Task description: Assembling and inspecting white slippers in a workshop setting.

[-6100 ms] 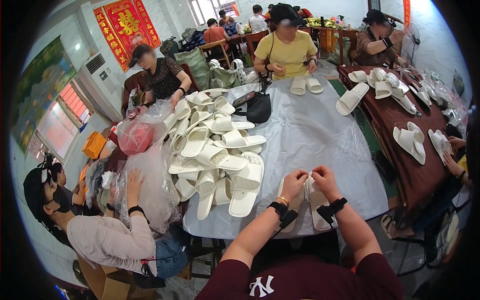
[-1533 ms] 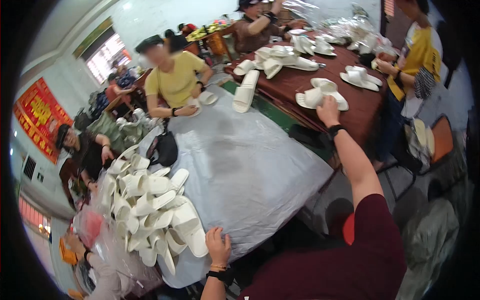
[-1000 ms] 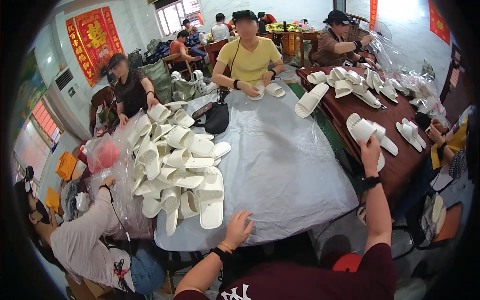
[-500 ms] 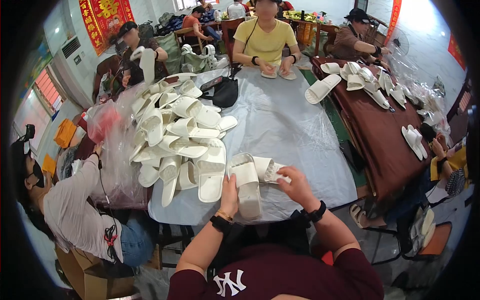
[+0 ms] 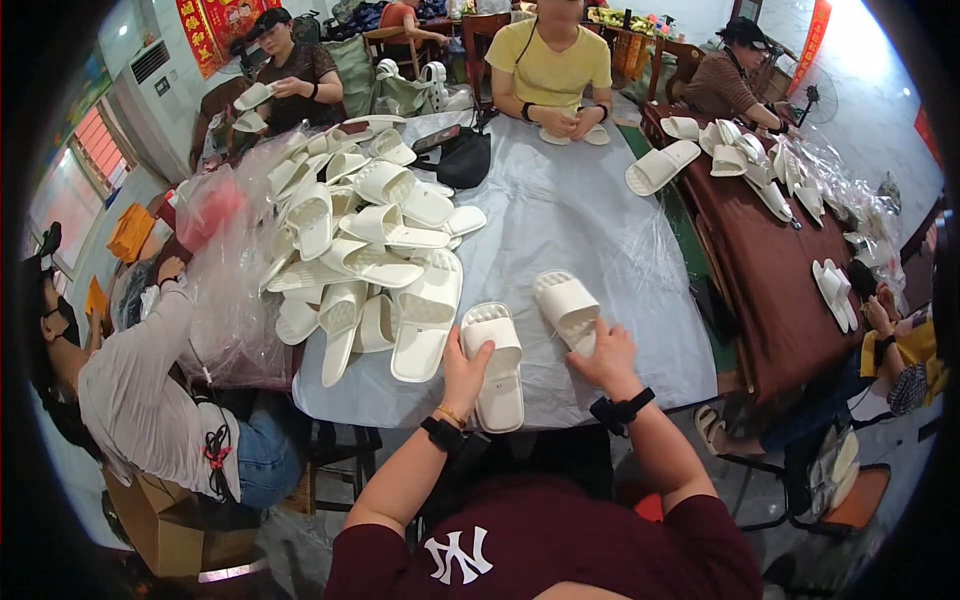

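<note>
Two white slippers lie at the near edge of the grey-covered table [image 5: 560, 220]. My left hand [image 5: 463, 368] rests on the left slipper [image 5: 495, 362], fingers over its strap. The right slipper [image 5: 568, 308] lies tilted just beside it, and my right hand [image 5: 606, 357] grips its heel end. Both wrists carry dark bands. A large heap of white slippers [image 5: 365, 240] sits on the table's left half, close to my left hand.
A clear plastic bag [image 5: 225, 290] hangs off the table's left edge beside a seated person in a grey top [image 5: 140, 385]. A black bag [image 5: 465, 158] lies mid-table. More people sit at the far side and at a brown table [image 5: 770, 270] with slippers on the right.
My right hand reached to the brown table, came back with a pair of slippers, and both hands have now laid the two slippers apart on the near table edge.
</note>
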### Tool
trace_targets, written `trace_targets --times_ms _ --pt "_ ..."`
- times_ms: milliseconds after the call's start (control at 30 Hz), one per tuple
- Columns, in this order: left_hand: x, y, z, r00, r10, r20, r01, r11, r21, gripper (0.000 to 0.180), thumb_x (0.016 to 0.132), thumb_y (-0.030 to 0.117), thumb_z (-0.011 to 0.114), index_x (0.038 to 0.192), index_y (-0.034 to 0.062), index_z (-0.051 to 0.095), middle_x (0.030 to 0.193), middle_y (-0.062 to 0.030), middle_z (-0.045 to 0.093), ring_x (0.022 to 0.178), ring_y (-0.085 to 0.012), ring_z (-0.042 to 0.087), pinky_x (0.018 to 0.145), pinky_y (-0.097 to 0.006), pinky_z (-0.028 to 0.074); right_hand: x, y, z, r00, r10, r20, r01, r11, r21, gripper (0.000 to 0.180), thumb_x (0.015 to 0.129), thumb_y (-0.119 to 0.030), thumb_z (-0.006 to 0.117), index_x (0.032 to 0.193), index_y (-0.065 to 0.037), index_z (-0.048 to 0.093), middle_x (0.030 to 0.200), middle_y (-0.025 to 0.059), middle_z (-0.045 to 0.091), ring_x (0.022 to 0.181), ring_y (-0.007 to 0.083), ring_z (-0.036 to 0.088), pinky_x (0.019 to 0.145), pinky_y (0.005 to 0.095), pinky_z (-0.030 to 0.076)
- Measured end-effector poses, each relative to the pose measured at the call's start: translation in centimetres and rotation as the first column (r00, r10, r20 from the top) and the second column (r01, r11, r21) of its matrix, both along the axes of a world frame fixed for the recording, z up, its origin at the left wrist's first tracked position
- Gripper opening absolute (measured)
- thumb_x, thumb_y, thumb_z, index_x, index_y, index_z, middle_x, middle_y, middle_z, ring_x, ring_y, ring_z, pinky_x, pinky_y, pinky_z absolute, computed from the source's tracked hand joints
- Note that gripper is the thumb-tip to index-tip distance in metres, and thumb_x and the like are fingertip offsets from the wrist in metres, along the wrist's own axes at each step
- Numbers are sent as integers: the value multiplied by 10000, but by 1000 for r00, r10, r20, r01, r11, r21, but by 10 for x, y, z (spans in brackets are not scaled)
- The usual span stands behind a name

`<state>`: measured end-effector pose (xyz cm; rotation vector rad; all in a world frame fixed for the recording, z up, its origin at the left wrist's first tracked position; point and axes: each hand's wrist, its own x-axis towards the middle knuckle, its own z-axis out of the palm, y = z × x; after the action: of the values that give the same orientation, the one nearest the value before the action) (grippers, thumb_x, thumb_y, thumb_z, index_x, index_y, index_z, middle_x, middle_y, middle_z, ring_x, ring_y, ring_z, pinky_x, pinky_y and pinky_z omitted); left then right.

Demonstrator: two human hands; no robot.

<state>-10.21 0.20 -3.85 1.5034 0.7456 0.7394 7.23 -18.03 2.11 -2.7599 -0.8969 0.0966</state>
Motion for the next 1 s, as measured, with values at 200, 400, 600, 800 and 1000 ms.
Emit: trace_targets --times_ms 200,400,600,800,1000 --pt "18 -12 -3 994 15 -112 9 979 205 639 866 227 615 1334 -100 328 1291 -232 439 1200 -302 431 1012 -364 350 -23 -26 7 1000 -9 -3 9 1000 -1 814 625 -454 787 1231 -25 453 1029 183 516 979 353 511 780 459 454" --pt "43 -23 4 992 -32 -119 60 969 239 614 883 257 592 1315 -104 347 1324 -269 399 1249 -379 374 1053 -404 298 -62 -28 6 993 104 -55 -101 993 55 792 652 -442 774 1219 -1 440 993 202 527 936 366 534 746 452 477" --pt "40 -20 0 989 -45 -142 73 977 201 580 894 270 575 1322 -64 372 1344 -254 387 1272 -370 348 1076 -405 265 -25 -44 -3 978 148 -144 -122 976 178 546 736 -368 721 1139 -45 544 971 192 553 911 373 562 742 450 484" --pt "27 -23 6 988 -54 -145 85 973 215 529 893 239 570 1309 -40 401 1364 -238 369 1287 -355 334 1084 -407 251 68 -62 -21 988 -148 36 128 935 331 326 787 -234 648 1030 -23 595 995 201 563 870 392 595 740 476 490" --pt "17 -44 46 986 -9 -168 70 930 360 446 867 178 573 1249 -18 452 1356 -225 372 1280 -357 338 1075 -427 261 121 -70 -40 953 -302 21 296 944 144 282 805 -173 620 1044 -27 586 1013 218 580 896 394 598 771 469 491"
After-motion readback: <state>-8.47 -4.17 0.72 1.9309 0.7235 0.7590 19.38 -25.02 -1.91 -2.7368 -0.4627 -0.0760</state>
